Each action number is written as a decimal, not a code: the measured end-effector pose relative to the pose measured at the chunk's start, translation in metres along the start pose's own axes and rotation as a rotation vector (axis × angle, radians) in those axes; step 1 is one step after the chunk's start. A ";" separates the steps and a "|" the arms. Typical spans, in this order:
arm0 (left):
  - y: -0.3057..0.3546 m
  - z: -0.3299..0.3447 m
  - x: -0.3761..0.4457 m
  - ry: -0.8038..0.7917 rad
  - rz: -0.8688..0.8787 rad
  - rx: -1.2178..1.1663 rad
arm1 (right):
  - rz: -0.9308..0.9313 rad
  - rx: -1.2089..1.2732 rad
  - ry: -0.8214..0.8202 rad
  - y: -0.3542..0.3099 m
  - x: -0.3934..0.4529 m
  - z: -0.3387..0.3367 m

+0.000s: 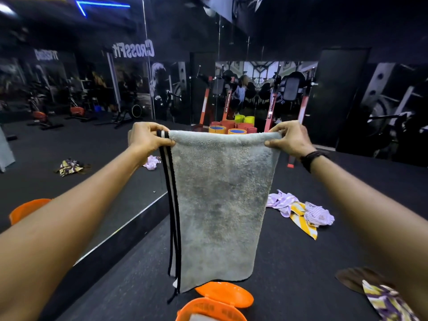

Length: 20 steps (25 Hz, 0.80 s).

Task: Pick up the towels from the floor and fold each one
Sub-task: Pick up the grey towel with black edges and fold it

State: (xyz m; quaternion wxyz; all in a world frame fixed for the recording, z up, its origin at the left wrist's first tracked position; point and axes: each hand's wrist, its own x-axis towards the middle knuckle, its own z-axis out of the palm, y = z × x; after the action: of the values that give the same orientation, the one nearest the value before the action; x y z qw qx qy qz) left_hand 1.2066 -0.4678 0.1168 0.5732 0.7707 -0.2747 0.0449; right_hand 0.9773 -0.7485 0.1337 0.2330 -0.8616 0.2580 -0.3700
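Observation:
A grey towel [220, 200] with black and white stripes down its left edge hangs in front of me, doubled over at the top. My left hand [146, 139] pinches its top left corner and my right hand [291, 139] pinches its top right corner, arms stretched forward. On the dark floor to the right lies a heap of lilac striped and yellow striped towels [301, 212]. A purple and yellow patterned towel [384, 300] lies at the lower right, partly behind my right arm.
An orange basket [208, 309] with an orange lid [224, 293] sits on the floor just below the hanging towel. A mirror wall [115, 181] on the left reflects more cloths. Coloured cylinders [231, 127] and red weight racks [271, 112] stand behind.

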 end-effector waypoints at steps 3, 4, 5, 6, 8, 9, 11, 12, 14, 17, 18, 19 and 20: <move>0.002 0.000 0.000 0.054 0.164 0.387 | -0.068 -0.119 0.064 0.002 -0.004 0.010; 0.003 -0.002 0.000 0.018 0.197 0.449 | -0.068 -0.123 0.074 0.006 -0.002 0.012; 0.003 -0.004 0.000 -0.060 0.217 0.459 | -0.062 -0.115 0.055 0.010 -0.001 0.012; 0.002 -0.006 -0.002 -0.166 0.224 0.457 | -0.052 -0.104 0.006 0.014 -0.002 0.010; 0.000 -0.009 -0.006 -0.393 0.165 0.500 | -0.028 -0.083 -0.155 0.023 -0.006 0.009; 0.002 -0.010 -0.008 -0.496 0.124 0.547 | -0.013 -0.077 -0.277 0.024 -0.008 0.006; 0.015 -0.011 -0.003 -0.547 0.137 0.471 | -0.007 -0.032 -0.430 0.014 -0.004 -0.008; 0.027 -0.011 0.001 -0.470 0.189 0.287 | -0.017 0.049 -0.391 0.004 0.004 -0.018; 0.049 -0.013 0.009 -0.270 0.252 -0.172 | 0.037 0.433 -0.231 -0.016 0.019 -0.041; 0.040 -0.008 0.001 -0.513 0.073 -0.163 | 0.122 0.496 -0.487 -0.023 0.007 -0.030; 0.025 -0.005 -0.007 -0.612 -0.048 -0.025 | 0.148 0.428 -0.578 -0.015 -0.005 -0.015; 0.010 -0.003 -0.012 -0.646 -0.158 0.065 | 0.198 0.428 -0.618 -0.010 -0.018 -0.002; -0.001 -0.004 -0.014 -0.630 -0.246 0.069 | 0.257 0.486 -0.618 -0.007 -0.027 0.007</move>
State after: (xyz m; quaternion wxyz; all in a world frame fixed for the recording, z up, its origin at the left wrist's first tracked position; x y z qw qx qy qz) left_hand 1.1963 -0.4583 0.1115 0.4349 0.7929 -0.3418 -0.2556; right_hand 0.9684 -0.7252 0.1192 0.5406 -0.8127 0.1866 -0.1118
